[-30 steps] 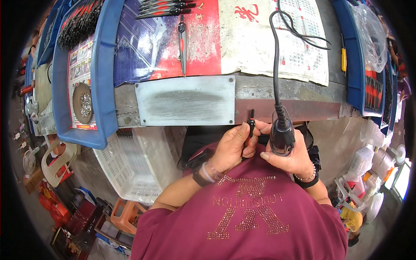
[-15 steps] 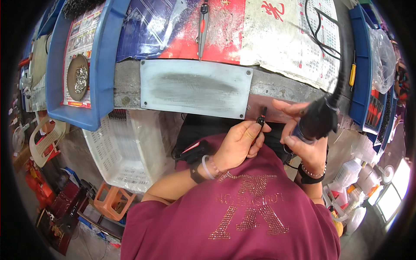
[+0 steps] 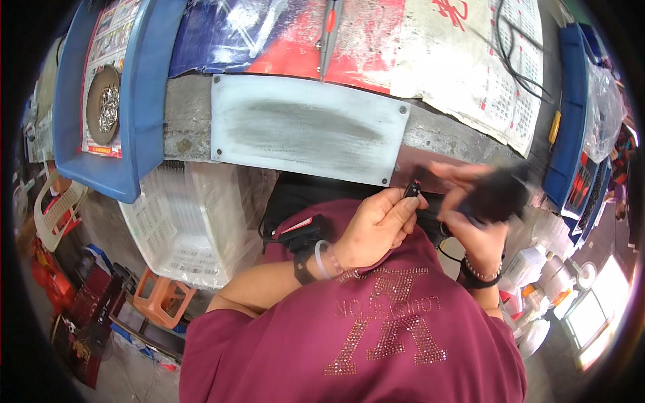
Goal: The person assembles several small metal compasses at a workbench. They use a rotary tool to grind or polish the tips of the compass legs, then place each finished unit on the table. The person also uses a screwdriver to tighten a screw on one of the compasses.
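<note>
My left hand is closed in front of my chest, near the bench's front edge. Thumb and fingers pinch a small black piece with a bit of red, most of it covered by the fingers. Just to the right, my right hand grips a black, thick-bodied corded hand tool, which looks like an electric screwdriver. Motion smears the tool, and its working end cannot be made out. Beyond both hands lies a pale plate with a grey smudge, fixed by screws at its corners.
At the left stands a blue tray holding a brown dish of small shiny metal parts. A narrow grey tool with red lies on the paper-covered bench. Below is a white crate; a blue bin stands right.
The view has shifted slightly. The hand tool has tilted and is now blurred, close beside my left hand. My left hand still pinches the small black piece, now turned more upright.
</note>
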The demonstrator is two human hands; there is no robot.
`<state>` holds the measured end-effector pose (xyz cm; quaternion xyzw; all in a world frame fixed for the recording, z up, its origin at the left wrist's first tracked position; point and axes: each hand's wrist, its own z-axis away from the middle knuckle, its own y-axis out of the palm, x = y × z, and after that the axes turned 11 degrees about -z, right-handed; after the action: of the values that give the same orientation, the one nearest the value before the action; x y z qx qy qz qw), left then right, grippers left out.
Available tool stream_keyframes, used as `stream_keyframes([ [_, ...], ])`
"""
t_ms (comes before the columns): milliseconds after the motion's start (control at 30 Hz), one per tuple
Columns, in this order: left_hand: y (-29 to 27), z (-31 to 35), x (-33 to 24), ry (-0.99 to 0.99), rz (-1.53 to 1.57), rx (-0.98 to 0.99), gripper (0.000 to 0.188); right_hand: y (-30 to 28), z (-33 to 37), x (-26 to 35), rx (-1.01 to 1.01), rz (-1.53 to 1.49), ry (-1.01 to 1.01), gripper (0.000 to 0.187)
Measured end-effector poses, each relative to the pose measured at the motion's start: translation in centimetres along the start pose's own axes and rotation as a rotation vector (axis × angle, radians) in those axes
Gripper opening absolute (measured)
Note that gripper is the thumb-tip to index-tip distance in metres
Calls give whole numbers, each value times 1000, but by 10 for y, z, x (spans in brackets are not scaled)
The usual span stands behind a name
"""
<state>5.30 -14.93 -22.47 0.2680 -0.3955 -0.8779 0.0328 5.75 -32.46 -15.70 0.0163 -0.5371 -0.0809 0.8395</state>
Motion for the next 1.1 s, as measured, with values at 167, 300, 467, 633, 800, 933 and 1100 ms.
stream_keyframes([
  [167, 3, 4, -3, -18, -92, -33, 20, 0, 4, 29, 260, -237, -751, 65],
  [300, 5, 4, -5, -46, -98, -52, 20, 6, 10, 43, 446, -137, -955, 59],
  [467, 4, 4, -8, -47, -106, -35, 20, 18, 3, 34, 492, -60, -965, 62],
  [633, 3, 4, -8, -61, -133, -38, 20, 31, -6, 28, 433, -51, -1008, 60],
  [800, 3, 4, -6, -59, -113, -30, 20, 29, -8, 29, 511, -41, -967, 57],
  [933, 2, 4, -6, -47, -111, -22, 20, 28, -6, 30, 520, -35, -906, 57],
  [1100, 3, 4, -6, -51, -110, -30, 20, 31, -9, 30, 491, -29, -933, 56],
])
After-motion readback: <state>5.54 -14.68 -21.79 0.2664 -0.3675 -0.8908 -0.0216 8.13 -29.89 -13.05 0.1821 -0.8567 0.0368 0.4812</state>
